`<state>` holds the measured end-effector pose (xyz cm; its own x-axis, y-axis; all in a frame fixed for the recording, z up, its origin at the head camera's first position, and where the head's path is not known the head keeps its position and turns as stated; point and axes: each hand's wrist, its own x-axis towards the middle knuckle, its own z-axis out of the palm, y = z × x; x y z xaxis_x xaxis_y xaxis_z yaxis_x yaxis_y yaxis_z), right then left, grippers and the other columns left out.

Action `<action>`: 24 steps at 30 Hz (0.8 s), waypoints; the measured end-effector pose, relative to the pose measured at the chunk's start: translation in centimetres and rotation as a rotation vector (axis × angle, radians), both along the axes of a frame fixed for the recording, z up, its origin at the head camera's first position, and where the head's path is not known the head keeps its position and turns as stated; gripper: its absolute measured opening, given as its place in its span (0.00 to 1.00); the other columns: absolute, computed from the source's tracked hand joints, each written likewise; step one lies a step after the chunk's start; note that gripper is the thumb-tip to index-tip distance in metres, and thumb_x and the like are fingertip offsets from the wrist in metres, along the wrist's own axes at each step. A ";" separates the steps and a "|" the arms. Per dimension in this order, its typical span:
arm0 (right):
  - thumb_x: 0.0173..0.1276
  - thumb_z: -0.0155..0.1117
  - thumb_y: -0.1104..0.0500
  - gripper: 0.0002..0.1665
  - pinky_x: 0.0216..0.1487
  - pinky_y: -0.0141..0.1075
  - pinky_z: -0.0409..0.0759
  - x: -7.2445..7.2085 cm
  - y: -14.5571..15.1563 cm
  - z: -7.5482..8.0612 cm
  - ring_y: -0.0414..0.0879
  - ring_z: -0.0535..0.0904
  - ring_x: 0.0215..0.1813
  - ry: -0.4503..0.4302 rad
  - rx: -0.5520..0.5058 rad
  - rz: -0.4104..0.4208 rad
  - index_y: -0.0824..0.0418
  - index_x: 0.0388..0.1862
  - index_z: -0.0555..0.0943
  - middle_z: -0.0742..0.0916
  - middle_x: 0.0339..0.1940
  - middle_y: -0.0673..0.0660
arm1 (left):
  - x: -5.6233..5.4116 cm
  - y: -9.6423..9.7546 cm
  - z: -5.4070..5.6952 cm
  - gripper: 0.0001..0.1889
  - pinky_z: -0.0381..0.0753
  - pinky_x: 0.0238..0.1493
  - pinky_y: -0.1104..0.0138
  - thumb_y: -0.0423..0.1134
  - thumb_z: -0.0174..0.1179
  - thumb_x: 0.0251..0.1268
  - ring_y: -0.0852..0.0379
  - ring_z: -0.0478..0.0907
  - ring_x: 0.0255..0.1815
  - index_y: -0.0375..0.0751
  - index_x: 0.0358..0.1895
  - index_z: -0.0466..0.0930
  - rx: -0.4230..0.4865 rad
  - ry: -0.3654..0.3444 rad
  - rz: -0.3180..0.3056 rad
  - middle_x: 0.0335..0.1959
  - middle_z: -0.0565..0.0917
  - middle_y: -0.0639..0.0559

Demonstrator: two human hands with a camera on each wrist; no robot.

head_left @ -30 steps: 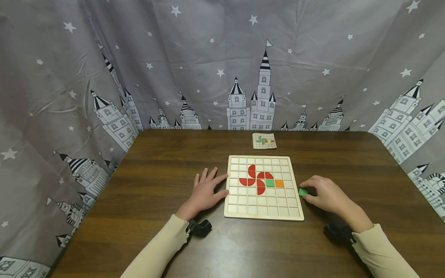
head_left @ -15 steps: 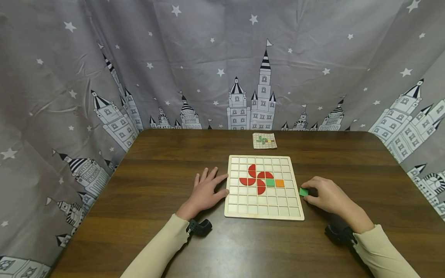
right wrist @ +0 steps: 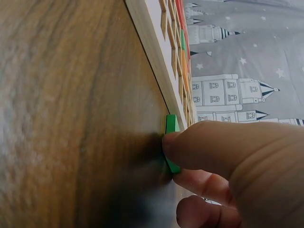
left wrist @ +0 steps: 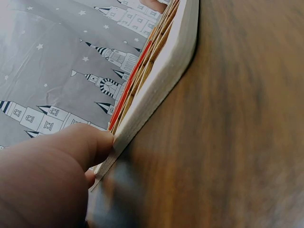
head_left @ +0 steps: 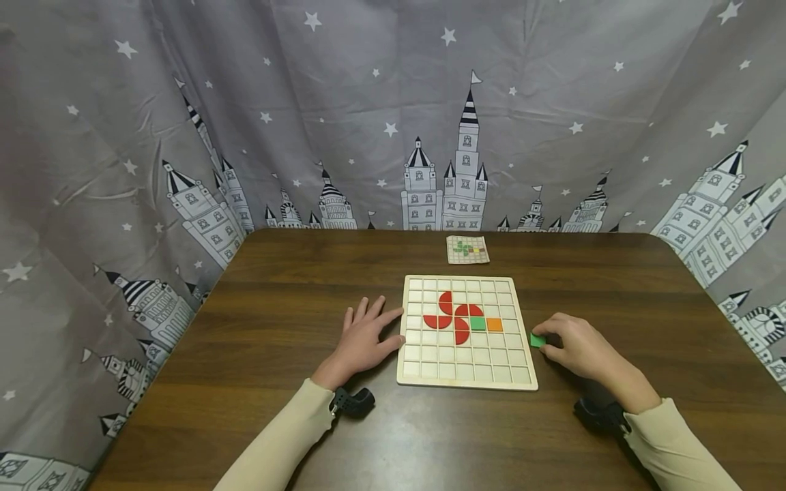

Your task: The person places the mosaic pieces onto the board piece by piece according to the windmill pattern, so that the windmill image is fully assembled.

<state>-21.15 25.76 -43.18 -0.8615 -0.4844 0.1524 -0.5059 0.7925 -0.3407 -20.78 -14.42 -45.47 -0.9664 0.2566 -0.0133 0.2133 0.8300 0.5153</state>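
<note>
A square wooden grid board (head_left: 467, 375) lies on the table. Several red half-round pieces (head_left: 461, 331) form a pinwheel on it, with a green square tile (head_left: 477, 323) and an orange square tile (head_left: 494, 324) in a row to their right. My left hand (head_left: 359, 337) has its fingers spread, thumb and index fingertip touching the board's left edge. Just off the right edge, my right hand (head_left: 577, 344) pinches another green square tile (head_left: 537, 340) between thumb and finger. In the right wrist view that green tile (right wrist: 171, 121) is low at the table, close beside the board.
A small pattern card (head_left: 468, 250) lies behind the board, printed with a green pinwheel and a row of coloured squares. The brown wooden table (head_left: 295, 273) ends at a grey curtain (head_left: 344, 102) with castles and stars.
Almost nothing differs. My right hand keeps its pinch on the green tile beside the board, with only a tiny shift, and my left hand stays at the left edge.
</note>
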 end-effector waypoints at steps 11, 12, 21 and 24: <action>0.59 0.75 0.66 0.12 0.43 0.47 0.83 0.0 0.0 -0.1 0.47 0.85 0.40 -0.003 0.003 -0.003 0.63 0.43 0.89 0.88 0.39 0.53 | -0.1 0.1 -0.1 0.30 0.39 0.78 0.31 0.53 0.59 0.71 0.30 0.44 0.84 0.56 0.75 0.72 -0.002 0.004 0.001 0.82 0.58 0.38; 0.59 0.75 0.66 0.12 0.43 0.47 0.83 0.0 0.0 -0.1 0.47 0.85 0.40 -0.001 0.001 -0.002 0.63 0.43 0.89 0.88 0.39 0.53 | -0.1 0.1 -0.1 0.30 0.39 0.78 0.31 0.53 0.59 0.71 0.30 0.44 0.84 0.56 0.75 0.72 -0.001 0.004 0.000 0.82 0.58 0.38; 0.60 0.74 0.66 0.11 0.44 0.49 0.84 -0.5 -0.1 0.3 0.50 0.85 0.41 0.021 -0.011 -0.015 0.64 0.42 0.89 0.89 0.38 0.55 | -0.1 0.0 0.0 0.30 0.39 0.78 0.31 0.53 0.59 0.71 0.30 0.44 0.84 0.55 0.75 0.71 0.000 0.002 0.005 0.82 0.58 0.38; 0.60 0.74 0.66 0.11 0.44 0.50 0.84 -0.7 -0.2 0.4 0.50 0.85 0.40 0.025 -0.010 -0.014 0.64 0.42 0.89 0.89 0.38 0.55 | 0.0 0.0 -0.1 0.30 0.39 0.78 0.31 0.53 0.59 0.71 0.30 0.44 0.84 0.55 0.75 0.72 0.002 0.003 0.005 0.82 0.58 0.38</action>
<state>-21.86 25.58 -42.75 -0.8642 -0.4704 0.1786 -0.5029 0.7964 -0.3360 -20.78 -14.42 -45.54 -0.9678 0.2515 -0.0098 0.2106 0.8304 0.5159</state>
